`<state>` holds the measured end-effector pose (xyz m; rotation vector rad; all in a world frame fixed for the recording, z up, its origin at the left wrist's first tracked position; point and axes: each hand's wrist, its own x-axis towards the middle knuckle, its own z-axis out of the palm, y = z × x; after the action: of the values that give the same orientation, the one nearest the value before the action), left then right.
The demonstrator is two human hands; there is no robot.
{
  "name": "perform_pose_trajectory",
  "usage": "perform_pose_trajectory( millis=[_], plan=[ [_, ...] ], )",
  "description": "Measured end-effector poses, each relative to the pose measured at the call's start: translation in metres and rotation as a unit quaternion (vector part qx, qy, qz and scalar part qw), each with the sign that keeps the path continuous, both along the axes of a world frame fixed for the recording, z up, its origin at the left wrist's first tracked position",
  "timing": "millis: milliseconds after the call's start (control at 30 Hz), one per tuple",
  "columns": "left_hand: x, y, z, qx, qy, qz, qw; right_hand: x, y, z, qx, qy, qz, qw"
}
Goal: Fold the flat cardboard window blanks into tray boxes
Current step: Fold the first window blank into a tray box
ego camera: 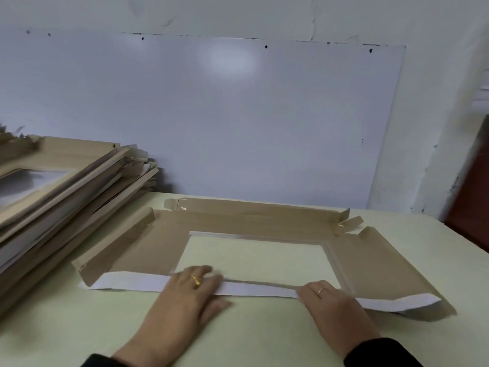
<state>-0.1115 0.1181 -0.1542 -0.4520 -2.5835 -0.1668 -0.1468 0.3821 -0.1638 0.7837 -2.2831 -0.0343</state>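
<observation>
Cardboard: one blank (pixel 254 223) under two hands (pixel 190 290) (pixel 330 300); one stack (pixel 60 186).

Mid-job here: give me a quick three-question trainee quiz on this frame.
1. True or false: both hands press the near flap of the cardboard blank.
2. The stack of blanks lies on which side of the table? A left, B right.
3. Fill in: the folded-over near flap shows its ____ side.

Key: 1 true, left hand and right hand both lie on it. 2 A. 3 white.
</observation>
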Motion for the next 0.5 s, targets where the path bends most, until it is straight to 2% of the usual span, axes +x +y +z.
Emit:
perform_pose_trajectory(
  millis=[100, 200, 267, 400, 467, 500],
  plan=[
    [0.000, 0.035, 0.000, -0.076, 0.065, -0.056, 0.993, 0.002, -0.005, 0.004, -0.021, 0.084, 0.014, 0.996],
    [-0.002, 0.053, 0.004, -0.100, 0.108, -0.029, 0.989, 0.007, -0.012, 0.004, -0.028, 0.118, 0.003, 0.993],
    [0.000, 0.057, 0.008, -0.093, 0.081, -0.006, 0.992, 0.012, -0.015, 0.010, -0.008, 0.116, 0.004, 0.993],
    [0.001, 0.053, 0.010, -0.071, 0.035, 0.027, 0.996, 0.025, -0.024, 0.018, -0.015, 0.147, 0.081, 0.986],
    [0.001, 0.047, 0.012, -0.064, 0.024, 0.048, 0.997, 0.030, -0.032, 0.012, -0.010, 0.126, 0.100, 0.987],
    [0.002, 0.042, 0.014, -0.050, 0.024, 0.064, 0.996, 0.030, -0.034, 0.009, 0.022, 0.085, 0.101, 0.991]
  ],
)
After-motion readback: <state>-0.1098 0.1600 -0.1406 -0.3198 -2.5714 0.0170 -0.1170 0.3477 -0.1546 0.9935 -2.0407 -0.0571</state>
